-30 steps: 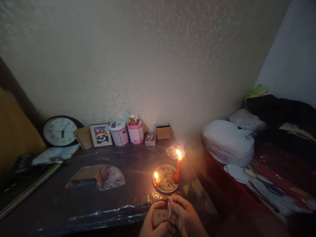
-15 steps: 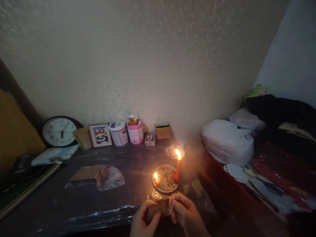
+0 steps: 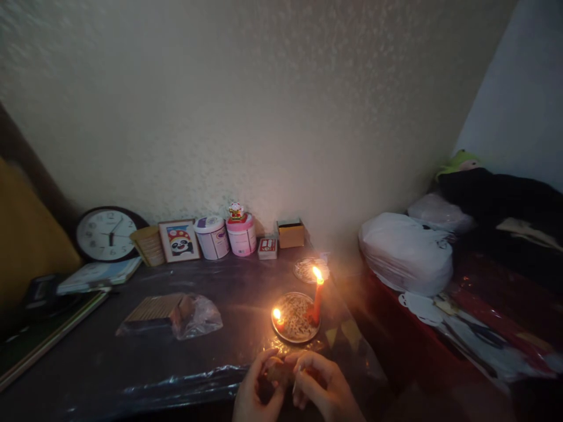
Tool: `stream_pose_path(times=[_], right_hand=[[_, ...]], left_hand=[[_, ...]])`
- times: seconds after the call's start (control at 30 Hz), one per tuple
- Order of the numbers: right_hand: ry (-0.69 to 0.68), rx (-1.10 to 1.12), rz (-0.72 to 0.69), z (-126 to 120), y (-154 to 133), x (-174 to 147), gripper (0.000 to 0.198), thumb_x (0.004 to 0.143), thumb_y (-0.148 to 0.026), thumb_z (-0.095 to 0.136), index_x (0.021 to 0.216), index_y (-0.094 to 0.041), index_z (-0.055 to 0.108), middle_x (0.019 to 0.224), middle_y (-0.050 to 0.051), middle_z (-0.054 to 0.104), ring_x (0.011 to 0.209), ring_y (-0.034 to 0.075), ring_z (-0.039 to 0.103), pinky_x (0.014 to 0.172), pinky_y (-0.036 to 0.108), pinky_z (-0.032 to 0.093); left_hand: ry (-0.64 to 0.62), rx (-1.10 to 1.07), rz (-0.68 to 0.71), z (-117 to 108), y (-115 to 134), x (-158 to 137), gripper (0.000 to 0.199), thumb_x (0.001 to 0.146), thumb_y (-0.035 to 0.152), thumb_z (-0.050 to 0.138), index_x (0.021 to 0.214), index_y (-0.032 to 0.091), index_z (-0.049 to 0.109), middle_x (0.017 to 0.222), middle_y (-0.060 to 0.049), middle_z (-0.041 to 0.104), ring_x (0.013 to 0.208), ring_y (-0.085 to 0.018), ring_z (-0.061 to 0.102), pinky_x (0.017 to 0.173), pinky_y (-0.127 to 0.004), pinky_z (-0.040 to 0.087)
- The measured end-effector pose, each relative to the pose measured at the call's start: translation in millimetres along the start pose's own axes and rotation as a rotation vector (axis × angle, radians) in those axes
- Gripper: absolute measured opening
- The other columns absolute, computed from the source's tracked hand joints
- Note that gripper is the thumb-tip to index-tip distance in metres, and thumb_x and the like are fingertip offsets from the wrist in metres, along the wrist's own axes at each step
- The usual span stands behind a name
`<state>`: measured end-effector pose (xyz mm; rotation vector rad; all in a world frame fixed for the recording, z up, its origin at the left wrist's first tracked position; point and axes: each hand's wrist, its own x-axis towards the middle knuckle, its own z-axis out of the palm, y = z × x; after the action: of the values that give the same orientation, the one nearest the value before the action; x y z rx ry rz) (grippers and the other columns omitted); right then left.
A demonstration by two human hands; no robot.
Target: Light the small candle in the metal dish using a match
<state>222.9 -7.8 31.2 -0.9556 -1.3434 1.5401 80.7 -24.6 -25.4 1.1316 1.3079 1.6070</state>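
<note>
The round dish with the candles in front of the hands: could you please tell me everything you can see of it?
The round dish sits on the plastic-covered table, just beyond the left hand and the right hand, which do not touch it. It is shallow and looks metallic, its rim glowing in the candlelight. A pale tangle of thin sticks or strands fills it; what it is cannot be told. A tall red candle stands upright at its right side, lit. A short candle stub burns at its left edge.

The wall clock (image 3: 107, 234) at the back of the counter (image 3: 132, 351) shows a ring of dark hour numerals on its white face, too small to read singly. Printing on the two tubs (image 3: 212, 237) and the small red box (image 3: 267, 248) is blurred beyond reading.
</note>
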Motion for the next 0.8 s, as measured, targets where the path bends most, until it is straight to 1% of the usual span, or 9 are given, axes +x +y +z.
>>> stream_pose_path(times=[0.1, 0.17, 0.3, 0.37, 0.4, 0.5, 0.6, 0.7, 0.8], right_hand=[[-0.017, 0.03, -0.006, -2.5, 3.0, 2.0, 0.03, 0.072, -0.042, 0.07, 0.074, -0.013, 0.066, 0.053, 0.0, 0.06, 0.05, 0.011, 0.051, 0.054, 0.025, 0.039], [-0.012, 0.087, -0.003, -5.1, 6.3, 3.9, 0.028, 0.071, -0.04, 0.071, 0.074, -0.012, 0.068, 0.052, -0.001, 0.059, 0.049, 0.01, 0.05, 0.053, 0.024, 0.037], [-0.013, 0.305, 0.023, -8.7, 13.0, 6.3, 0.023, 0.07, -0.034, 0.074, 0.072, -0.012, 0.068, 0.053, -0.002, 0.058, 0.048, 0.008, 0.048, 0.051, 0.022, 0.035], [-0.026, 0.414, 0.041, -8.8, 14.1, 6.9, 0.022, 0.068, -0.033, 0.075, 0.073, -0.012, 0.069, 0.054, -0.002, 0.059, 0.047, 0.008, 0.049, 0.05, 0.021, 0.035], [-0.034, 0.454, 0.05, -8.5, 14.0, 7.1, 0.022, 0.068, -0.032, 0.076, 0.073, -0.012, 0.069, 0.055, -0.001, 0.059, 0.047, 0.008, 0.049, 0.049, 0.021, 0.036], [-0.055, 0.523, 0.079, -7.1, 11.3, 7.3, 0.021, 0.065, -0.03, 0.079, 0.07, -0.012, 0.07, 0.056, -0.001, 0.06, 0.046, 0.007, 0.051, 0.048, 0.02, 0.036], [-0.085, 0.568, 0.094, -5.4, 7.8, 6.5, 0.022, 0.065, -0.031, 0.079, 0.069, -0.012, 0.069, 0.053, 0.0, 0.06, 0.046, 0.008, 0.051, 0.048, 0.02, 0.036], [-0.105, 0.606, 0.105, -4.2, 7.3, 5.6, 0.022, 0.067, -0.032, 0.078, 0.069, -0.012, 0.068, 0.048, -0.001, 0.058, 0.044, 0.009, 0.051, 0.05, 0.022, 0.038], [-0.123, 0.626, 0.125, -4.7, 10.2, 5.8, 0.024, 0.068, -0.035, 0.077, 0.069, -0.013, 0.067, 0.049, 0.0, 0.059, 0.045, 0.009, 0.051, 0.051, 0.024, 0.041]], left_hand=[[-0.084, -0.061, -0.047, 2.0, 5.4, -1.4, 0.031, 0.068, 0.032, 0.075, 0.095, 0.02, 0.067, 0.086, -0.009, 0.074, 0.078, -0.026, 0.069, 0.069, -0.032, 0.052], [-0.153, -0.155, -0.099, 2.6, 6.8, -1.5, 0.033, 0.066, 0.036, 0.077, 0.094, 0.021, 0.068, 0.087, -0.009, 0.074, 0.078, -0.026, 0.069, 0.068, -0.032, 0.052], [-0.262, -0.509, -0.208, 1.8, 1.4, 0.1, 0.051, 0.058, 0.039, 0.083, 0.103, 0.022, 0.069, 0.104, -0.013, 0.073, 0.099, -0.032, 0.065, 0.086, -0.041, 0.047], [-0.321, -0.629, -0.278, 0.9, -1.3, 1.5, 0.05, 0.06, 0.041, 0.081, 0.104, 0.021, 0.071, 0.107, -0.015, 0.072, 0.101, -0.032, 0.064, 0.089, -0.043, 0.045], [-0.353, -0.665, -0.312, 0.5, -1.6, 2.3, 0.047, 0.063, 0.042, 0.079, 0.104, 0.02, 0.071, 0.107, -0.015, 0.072, 0.098, -0.032, 0.065, 0.086, -0.043, 0.046], [-0.461, -0.723, -0.367, 0.3, 2.5, 3.8, 0.044, 0.068, 0.043, 0.074, 0.103, 0.018, 0.072, 0.1, -0.015, 0.073, 0.085, -0.029, 0.067, 0.076, -0.04, 0.048], [-0.546, -0.731, -0.388, 1.5, 11.2, 3.8, 0.044, 0.07, 0.045, 0.072, 0.104, 0.017, 0.072, 0.087, -0.012, 0.074, 0.08, -0.024, 0.066, 0.074, -0.034, 0.046], [-0.594, -0.706, -0.385, 2.9, 18.5, 2.9, 0.047, 0.068, 0.048, 0.073, 0.105, 0.019, 0.072, 0.083, -0.01, 0.073, 0.078, -0.022, 0.066, 0.073, -0.031, 0.045], [-0.604, -0.702, -0.379, 3.7, 21.0, 1.8, 0.045, 0.066, 0.048, 0.075, 0.101, 0.02, 0.073, 0.08, -0.009, 0.073, 0.077, -0.02, 0.065, 0.072, -0.029, 0.044]])
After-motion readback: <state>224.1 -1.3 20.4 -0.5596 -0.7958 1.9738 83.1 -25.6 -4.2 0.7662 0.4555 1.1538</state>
